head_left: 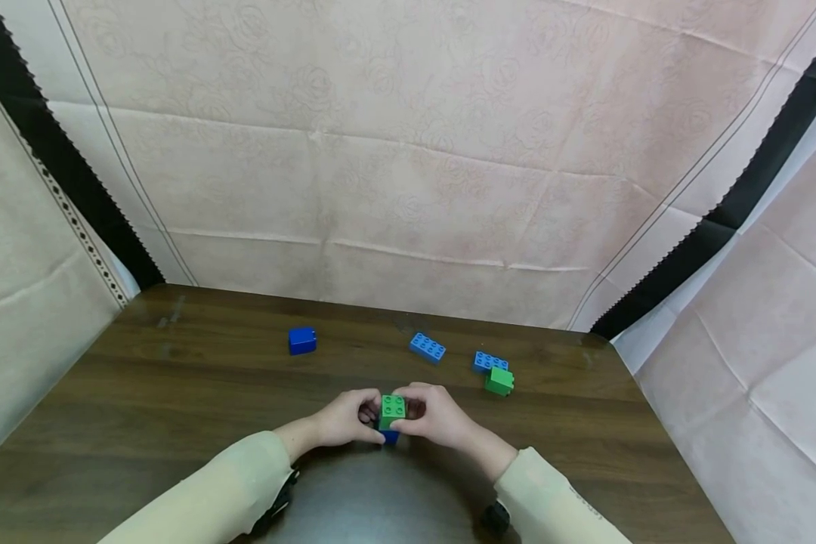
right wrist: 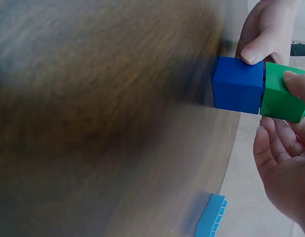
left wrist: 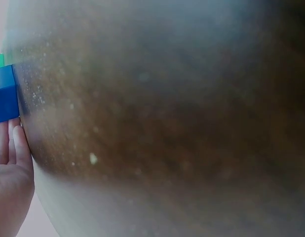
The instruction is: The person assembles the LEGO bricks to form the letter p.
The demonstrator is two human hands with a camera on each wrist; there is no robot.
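In front of the person, a green brick (head_left: 393,408) with studs on top sits over a dark blue brick (right wrist: 237,85). A thin gap shows between the two in the right wrist view. My left hand (head_left: 343,418) grips the blue brick from the left, its thumb pressed on the near face. From the other side my right hand (head_left: 442,417) pinches the green brick between thumb and fingers. The left wrist view catches only the edge of the blue brick (left wrist: 5,94), with fingers (left wrist: 25,145) against it.
Farther back on the wooden table (head_left: 197,363) lies a dark blue brick (head_left: 302,340) at left. Right of it is a lighter blue brick (head_left: 427,347). Another blue brick (head_left: 489,361) lies beside a green brick (head_left: 499,381). A pale cloth (head_left: 381,189) hangs behind the table.
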